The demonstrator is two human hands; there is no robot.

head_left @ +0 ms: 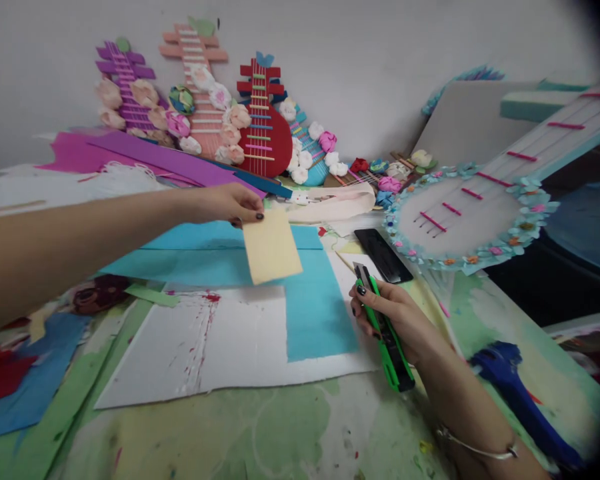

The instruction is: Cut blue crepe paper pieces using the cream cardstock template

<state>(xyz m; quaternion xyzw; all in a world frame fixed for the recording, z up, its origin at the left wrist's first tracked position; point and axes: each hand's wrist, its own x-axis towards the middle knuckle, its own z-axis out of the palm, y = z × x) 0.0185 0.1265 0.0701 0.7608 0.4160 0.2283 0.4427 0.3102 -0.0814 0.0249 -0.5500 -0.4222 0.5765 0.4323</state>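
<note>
My left hand (230, 203) pinches the upper left corner of a pale yellow rectangular card (273, 247), held above a turquoise sheet (320, 313). In my right hand (395, 310) is a green and black utility knife (387, 333), its blade end pointing up and away from me. The turquoise sheet lies over a white board (175, 347) marked with red streaks. Just beyond the knife, a black phone (383, 255) rests on the table.
Decorated paper instruments lean on the wall, among them a red one (267, 133). A large white one with blue flowers (460, 213) stands at the right. A blue glue gun (525, 400) lies at the right on the green-stained table (280, 433). Coloured sheets (45, 373) are at the left.
</note>
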